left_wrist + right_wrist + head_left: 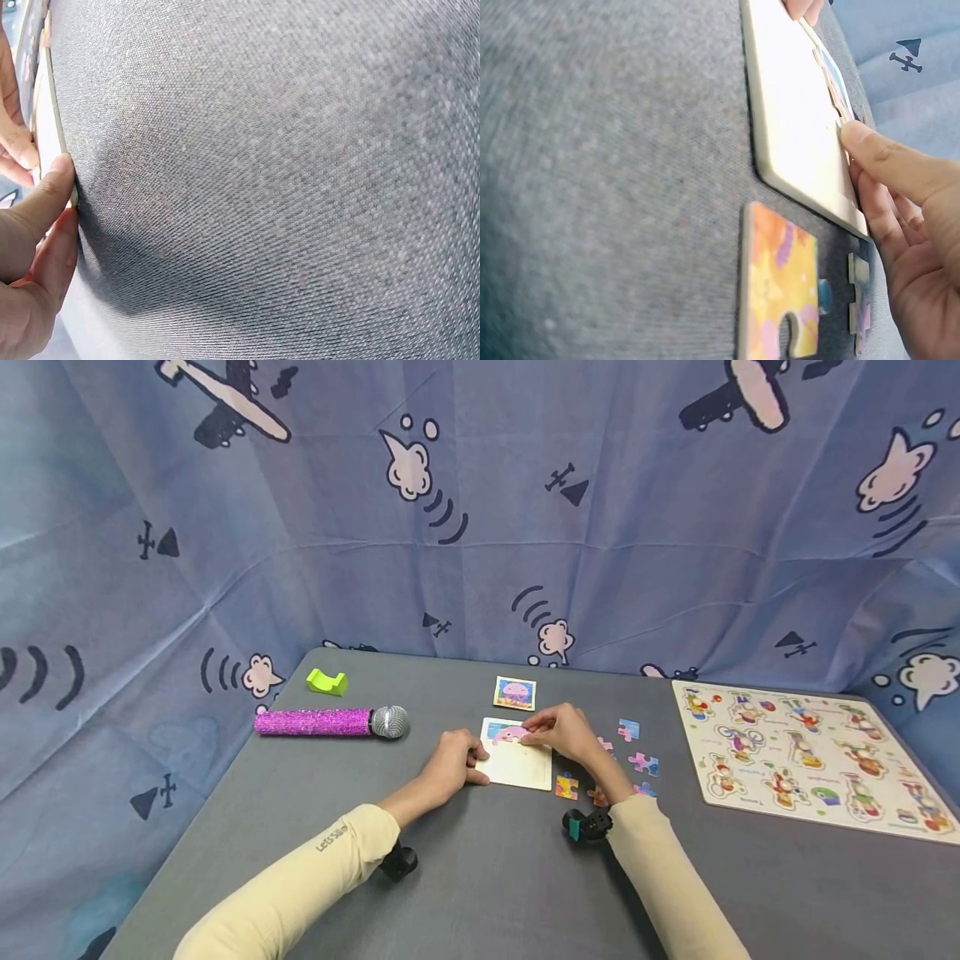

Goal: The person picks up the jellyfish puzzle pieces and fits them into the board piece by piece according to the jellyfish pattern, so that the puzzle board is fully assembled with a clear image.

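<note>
A small white puzzle tray (pixel 517 768) lies on the grey table, with pink and blue jigsaw pieces (pixel 507 734) along its far side. My left hand (pixel 450 764) holds the tray at its left edge, thumb and finger at the corner in the left wrist view. At the tray's far right, my right hand (pixel 564 732) pinches a puzzle piece against the laid ones; the fingers mostly hide it. A yellow and orange piece (pixel 769 262) rests just beside the tray. More loose pieces (pixel 643 763) lie to the right, some partly behind the right forearm.
Behind the tray sits a small square jellyfish picture (pixel 515 693). To the left are a glittery purple microphone (pixel 322 722) and a lime green block (pixel 327 682) with a curved notch. A large board of cartoon figures (pixel 817 760) covers the table's right side.
</note>
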The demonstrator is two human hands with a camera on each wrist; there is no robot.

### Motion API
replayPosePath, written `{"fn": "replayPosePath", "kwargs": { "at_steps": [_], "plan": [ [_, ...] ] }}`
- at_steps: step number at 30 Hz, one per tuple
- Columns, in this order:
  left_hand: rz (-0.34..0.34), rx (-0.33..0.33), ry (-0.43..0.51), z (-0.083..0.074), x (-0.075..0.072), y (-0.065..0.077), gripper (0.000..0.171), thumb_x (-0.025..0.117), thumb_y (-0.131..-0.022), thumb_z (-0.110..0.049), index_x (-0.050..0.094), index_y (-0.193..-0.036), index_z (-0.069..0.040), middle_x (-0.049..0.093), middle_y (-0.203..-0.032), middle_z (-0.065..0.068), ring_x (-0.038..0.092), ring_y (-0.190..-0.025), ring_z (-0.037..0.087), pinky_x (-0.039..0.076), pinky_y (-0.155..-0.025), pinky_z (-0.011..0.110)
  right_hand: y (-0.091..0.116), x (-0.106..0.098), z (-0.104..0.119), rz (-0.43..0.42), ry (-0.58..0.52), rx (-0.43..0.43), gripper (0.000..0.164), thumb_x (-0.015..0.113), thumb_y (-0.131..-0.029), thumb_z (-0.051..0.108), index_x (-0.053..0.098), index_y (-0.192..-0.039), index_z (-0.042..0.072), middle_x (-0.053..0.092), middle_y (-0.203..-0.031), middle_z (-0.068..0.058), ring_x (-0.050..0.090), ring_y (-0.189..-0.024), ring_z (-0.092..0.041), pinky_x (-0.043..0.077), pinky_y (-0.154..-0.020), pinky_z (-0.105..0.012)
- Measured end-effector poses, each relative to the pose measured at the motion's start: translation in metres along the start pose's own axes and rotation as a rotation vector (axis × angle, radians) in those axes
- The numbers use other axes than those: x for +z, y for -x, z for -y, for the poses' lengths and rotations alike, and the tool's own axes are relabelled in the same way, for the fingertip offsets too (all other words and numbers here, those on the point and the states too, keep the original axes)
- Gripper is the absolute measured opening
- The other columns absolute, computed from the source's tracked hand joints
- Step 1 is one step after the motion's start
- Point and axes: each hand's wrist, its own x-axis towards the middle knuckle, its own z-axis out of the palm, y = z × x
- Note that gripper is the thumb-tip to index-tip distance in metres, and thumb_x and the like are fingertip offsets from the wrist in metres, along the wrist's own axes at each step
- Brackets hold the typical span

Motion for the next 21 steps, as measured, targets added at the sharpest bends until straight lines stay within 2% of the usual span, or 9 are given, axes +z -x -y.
{"fn": "replayPosePath", "kwargs": {
  "at_steps": [5, 21],
  "plan": [
    [-0.005, 0.009, -0.002, -0.0014, -0.0014, 0.0001, 0.028, 0.087, -0.062, -0.002, 0.069, -0.082, 0.005, 0.061, -0.076, 0.012, 0.059, -0.067, 0.021, 0.046, -0.060, 0.021, 0.0003, 0.0002, 0.0031, 0.007, 0.011, 0.036, 0.022, 0.082, -0.075, 0.012, 0.075, -0.093, 0.001, 0.067, -0.073, -0.003, 0.051, -0.063, -0.011, 0.042, -0.058, -0.023],
    [-0.020, 0.027, -0.004, 0.0011, 0.0022, -0.0003, 0.029, 0.088, -0.060, -0.001, 0.069, -0.082, 0.005, 0.060, -0.075, 0.012, 0.060, -0.068, 0.022, 0.046, -0.060, 0.021, 0.0018, -0.0016, 0.0008, 0.003, -0.007, -0.012, 0.021, 0.081, -0.075, 0.009, 0.074, -0.092, -0.001, 0.069, -0.076, -0.005, 0.055, -0.064, -0.011, 0.045, -0.060, -0.023]
  ]
}}
